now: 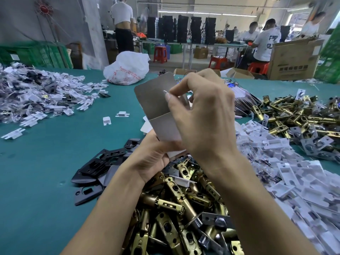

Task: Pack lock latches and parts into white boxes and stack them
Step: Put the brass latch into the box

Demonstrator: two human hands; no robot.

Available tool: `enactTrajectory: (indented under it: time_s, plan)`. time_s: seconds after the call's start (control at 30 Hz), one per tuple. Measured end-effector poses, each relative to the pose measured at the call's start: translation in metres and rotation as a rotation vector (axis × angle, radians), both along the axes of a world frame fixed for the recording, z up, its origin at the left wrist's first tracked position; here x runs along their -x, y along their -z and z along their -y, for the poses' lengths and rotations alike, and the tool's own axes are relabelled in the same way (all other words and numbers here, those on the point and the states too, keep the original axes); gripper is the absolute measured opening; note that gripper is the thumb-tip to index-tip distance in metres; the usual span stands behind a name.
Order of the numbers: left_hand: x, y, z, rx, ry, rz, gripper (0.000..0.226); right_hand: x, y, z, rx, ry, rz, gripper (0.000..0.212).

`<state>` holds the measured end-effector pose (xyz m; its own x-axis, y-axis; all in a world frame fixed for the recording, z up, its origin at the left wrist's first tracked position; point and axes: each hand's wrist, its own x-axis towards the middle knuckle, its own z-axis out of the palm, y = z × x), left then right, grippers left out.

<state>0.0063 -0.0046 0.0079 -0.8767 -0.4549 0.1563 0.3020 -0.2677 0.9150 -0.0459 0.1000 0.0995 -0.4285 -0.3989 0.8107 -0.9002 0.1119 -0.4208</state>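
Observation:
A small white box (160, 107) stands upright in front of me, its grey top flap open and tilted away. My left hand (154, 159) grips the box from below, fingers curled round its base. My right hand (200, 115) is over the box's open top, thumb and fingers pinched together at the mouth; what they pinch is hidden. Brass lock latches (176, 205) lie heaped just under my hands, and a second heap of latches (294, 115) lies at the right.
Black strike plates (97, 166) lie left of the near latch heap. White plastic parts (287, 177) are piled at the right, bagged parts (36, 92) at the far left. A white plastic bag (127, 69) sits on the green table (46, 181). Other people work at benches behind.

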Motion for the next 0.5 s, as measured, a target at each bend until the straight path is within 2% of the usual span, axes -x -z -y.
enactTrajectory:
  time_s: [0.1,0.2,0.37,0.5]
  plan:
    - [0.001,0.001,-0.003,0.085,0.007,0.053,0.038,0.002,0.002,0.0,-0.007,0.022,0.003,0.009]
    - [0.002,0.002,-0.003,0.114,-0.071,0.14,0.027,0.012,0.006,-0.006,-0.076,0.102,-0.002,0.01]
    - [0.001,0.001,-0.006,0.135,-0.126,0.272,0.034,0.024,0.01,-0.009,-0.179,0.22,0.033,0.008]
    - [0.0,0.0,-0.007,0.148,-0.122,0.289,0.03,0.035,0.012,-0.012,-0.285,0.207,0.106,0.018]
